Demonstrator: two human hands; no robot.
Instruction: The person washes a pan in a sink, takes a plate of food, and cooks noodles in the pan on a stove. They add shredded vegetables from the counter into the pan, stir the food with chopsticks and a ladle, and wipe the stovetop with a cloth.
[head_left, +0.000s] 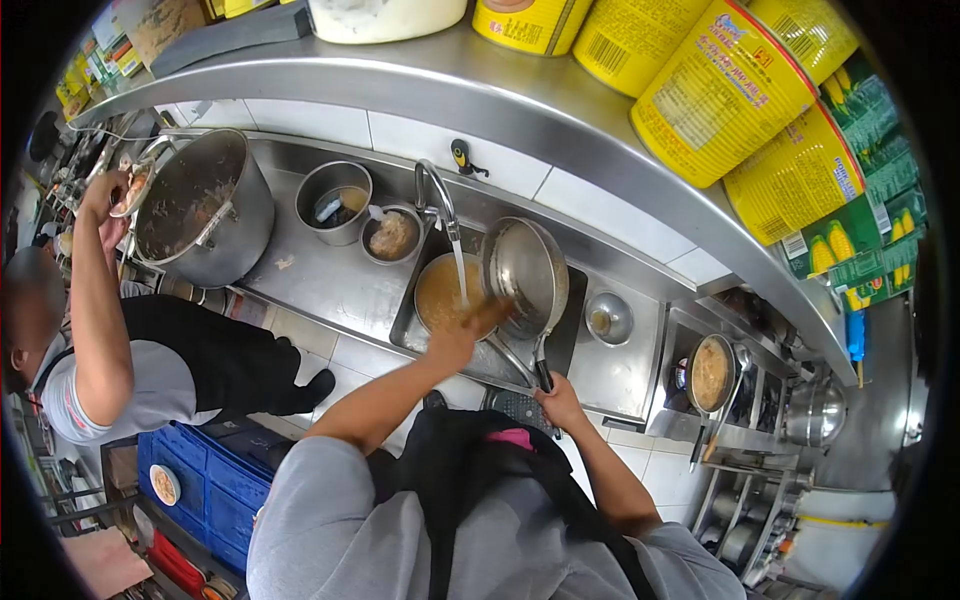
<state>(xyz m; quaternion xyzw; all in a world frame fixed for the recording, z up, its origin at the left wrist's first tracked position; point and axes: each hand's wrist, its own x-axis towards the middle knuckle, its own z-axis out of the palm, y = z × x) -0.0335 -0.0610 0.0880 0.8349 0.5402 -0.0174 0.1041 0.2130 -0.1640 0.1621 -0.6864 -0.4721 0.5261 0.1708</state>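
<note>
Just below the middle of the frame, the right hand (562, 403) is closed around the dark handle of a round metal pan (528, 278), and that pan stands tipped on its side over the sink (574, 345), its dull, scuffed metal showing! The left hand (468, 328) is a blur beside it, fingers reaching toward the pan; whether they pinch anything, I cannot tell. Close by, a thin stream falls from the curved, shiny tap (440, 185) toward a round vessel (438, 290) of cloudy tan liquid.

Up and left on the steel worktop (300, 285), a round pot (345, 232) sits beside a smaller bowl (392, 238) of lumpy, pale-brown food. Over at right, a frying pan (711, 375) of tan contents sits on the stove (668, 398). Far left, a co-worker (130, 350) leans by a deep, stained stockpot (258, 215). Top right, glossy yellow cans (722, 95) crowd the metal shelf (400, 80).
</note>
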